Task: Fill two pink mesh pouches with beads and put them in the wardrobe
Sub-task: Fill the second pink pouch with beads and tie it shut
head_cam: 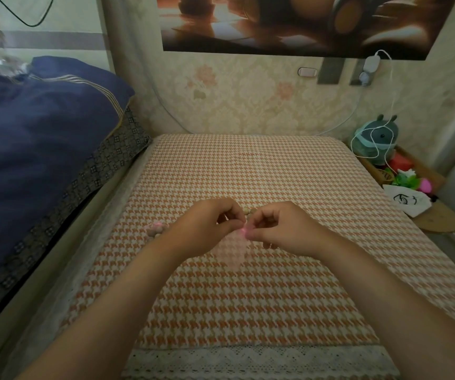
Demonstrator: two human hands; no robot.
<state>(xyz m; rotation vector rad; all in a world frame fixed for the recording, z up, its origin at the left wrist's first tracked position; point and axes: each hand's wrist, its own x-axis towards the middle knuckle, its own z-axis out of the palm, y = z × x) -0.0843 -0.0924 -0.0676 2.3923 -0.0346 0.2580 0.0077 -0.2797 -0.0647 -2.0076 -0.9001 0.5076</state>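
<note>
A sheer pink mesh pouch hangs between my hands over the checked tablecloth. My left hand pinches its top edge from the left and my right hand pinches it from the right. The pouch looks flat and see-through; I cannot tell whether anything is inside. A second pink pouch, bulging with tan beads, lies on the cloth just left of my left wrist. A few tan beads show on the cloth behind my fingers, mostly hidden.
The table has an orange houndstooth cloth with a lace hem. A bed with a dark blue quilt runs along the left. At the right, a low shelf holds a plush toy, a white cable and a white bag.
</note>
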